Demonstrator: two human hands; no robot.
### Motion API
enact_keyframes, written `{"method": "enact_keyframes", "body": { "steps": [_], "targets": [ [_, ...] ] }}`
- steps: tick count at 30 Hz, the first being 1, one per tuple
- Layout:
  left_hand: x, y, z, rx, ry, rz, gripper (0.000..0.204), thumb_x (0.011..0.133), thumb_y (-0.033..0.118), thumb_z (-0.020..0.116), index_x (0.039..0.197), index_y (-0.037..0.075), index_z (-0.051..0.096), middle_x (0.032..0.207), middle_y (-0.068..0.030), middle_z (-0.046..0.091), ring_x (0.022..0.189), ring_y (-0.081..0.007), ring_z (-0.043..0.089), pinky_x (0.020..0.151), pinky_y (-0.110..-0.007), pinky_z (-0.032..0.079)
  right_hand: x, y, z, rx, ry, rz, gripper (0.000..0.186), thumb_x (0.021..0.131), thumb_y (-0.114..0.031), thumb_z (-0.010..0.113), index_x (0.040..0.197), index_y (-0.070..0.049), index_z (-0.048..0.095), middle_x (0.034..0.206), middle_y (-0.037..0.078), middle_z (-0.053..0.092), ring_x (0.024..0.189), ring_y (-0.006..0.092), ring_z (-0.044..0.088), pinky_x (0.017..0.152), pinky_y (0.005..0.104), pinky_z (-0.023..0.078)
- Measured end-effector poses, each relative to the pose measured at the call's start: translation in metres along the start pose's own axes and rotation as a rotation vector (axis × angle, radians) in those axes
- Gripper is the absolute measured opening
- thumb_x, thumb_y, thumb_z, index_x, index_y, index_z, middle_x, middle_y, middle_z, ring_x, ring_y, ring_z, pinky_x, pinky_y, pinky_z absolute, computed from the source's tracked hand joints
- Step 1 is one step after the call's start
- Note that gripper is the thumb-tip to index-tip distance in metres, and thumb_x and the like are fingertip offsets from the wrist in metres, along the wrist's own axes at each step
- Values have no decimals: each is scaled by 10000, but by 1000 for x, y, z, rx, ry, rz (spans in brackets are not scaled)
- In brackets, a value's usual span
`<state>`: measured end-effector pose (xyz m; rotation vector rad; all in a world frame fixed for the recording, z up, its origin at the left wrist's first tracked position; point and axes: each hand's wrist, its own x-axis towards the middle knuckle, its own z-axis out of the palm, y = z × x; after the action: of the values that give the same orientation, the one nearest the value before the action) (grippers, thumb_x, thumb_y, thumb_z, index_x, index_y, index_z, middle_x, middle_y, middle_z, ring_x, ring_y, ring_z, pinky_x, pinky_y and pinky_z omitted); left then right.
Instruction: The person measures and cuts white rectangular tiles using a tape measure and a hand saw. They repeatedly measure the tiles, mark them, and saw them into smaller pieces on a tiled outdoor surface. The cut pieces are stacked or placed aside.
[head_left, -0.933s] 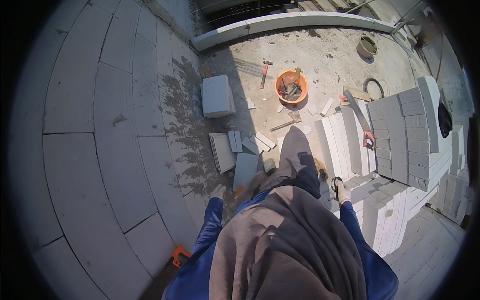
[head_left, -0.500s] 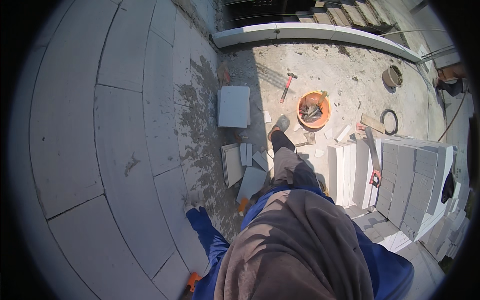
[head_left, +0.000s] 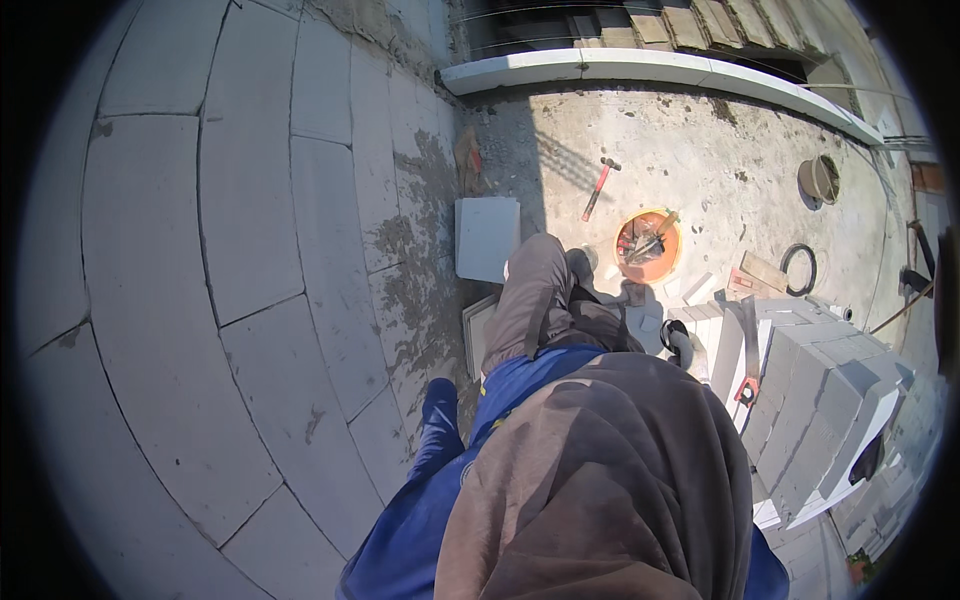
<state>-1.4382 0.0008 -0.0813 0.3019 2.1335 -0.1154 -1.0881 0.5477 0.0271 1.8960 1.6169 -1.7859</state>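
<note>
My left arm, in a blue sleeve, hangs down beside the white block wall. Its hand does not show beyond the cuff. My right hand and forearm are out of sight behind my clothed body. Nearest the left sleeve is the wall's lower part, smeared with grey mortar. Ahead of my bent knee lies a small stack of white blocks. Whether either hand holds anything cannot be seen.
An orange bucket with tools inside stands ahead, near a red-handled hammer. To the right, a handsaw rests on stacked blocks. Beyond are a black coil, a grey bucket and a low block row.
My left hand has left the wall and dropped from sight. My legs have shifted, one knee now raised over the loose pieces. The orange tool by my left side no longer shows.
</note>
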Motion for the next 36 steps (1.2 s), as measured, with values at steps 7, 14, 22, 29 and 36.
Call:
{"method": "enact_keyframes", "body": {
  "steps": [7, 14, 22, 29, 36],
  "targets": [
    [65, 200, -219, -823, 59, 7, 758, 985, 270, 789, 1620, 30, 450, 1472, -170, 646, 1302, -234, 628, 1068, -334, 498, -21, 35, 41, 174, 149, 363, 572, 890, -447, 788, 1220, 12, 702, 851, 54, 670, 576, 115, 610, 488, 296, 505],
    [180, 372, -330, -67, -323, 418, 817, 980, 392, 742, 1643, 47, 413, 1599, -224, 527, 1466, -330, 525, 1203, -386, 413, -10, 14, 134, 683, 582, 468, 583, 876, -421, 806, 1247, 11, 684, 908, 65, 677, 594, 114, 610, 496, 275, 496],
    [256, 505, -335, 954, -277, 476, 1074, 865, 635, 734, 1696, 124, 285, 1718, -227, 331, 1554, -423, 383, 1257, -483, 355, 123, -33, 202, 370, 459, 628, 751, 783, -556, 824, 1295, -18, 707, 1172, 178, 775, 1112, 304, 744, 970, 405, 564],
    [324, 589, -254, 1151, 93, 639, 996, 871, 591, 735, 1689, 194, 328, 1740, -184, 305, 1570, -430, 335, 1235, -595, 341, 285, 27, 210, 232, 457, 607, 783, 768, -605, 804, 1293, -35, 694, 1250, 231, 746, 1195, 384, 711, 1039, 451, 543],
    [374, 611, -240, 1030, 259, 1015, 754, 885, 503, 748, 1516, 123, 585, 1544, -161, 582, 1466, -421, 475, 1202, -540, 404, 424, 123, 202, 98, 493, 607, 808, 771, -612, 782, 1292, -6, 667, 1206, 262, 747, 1152, 401, 725, 1011, 471, 566]
  ]
}}
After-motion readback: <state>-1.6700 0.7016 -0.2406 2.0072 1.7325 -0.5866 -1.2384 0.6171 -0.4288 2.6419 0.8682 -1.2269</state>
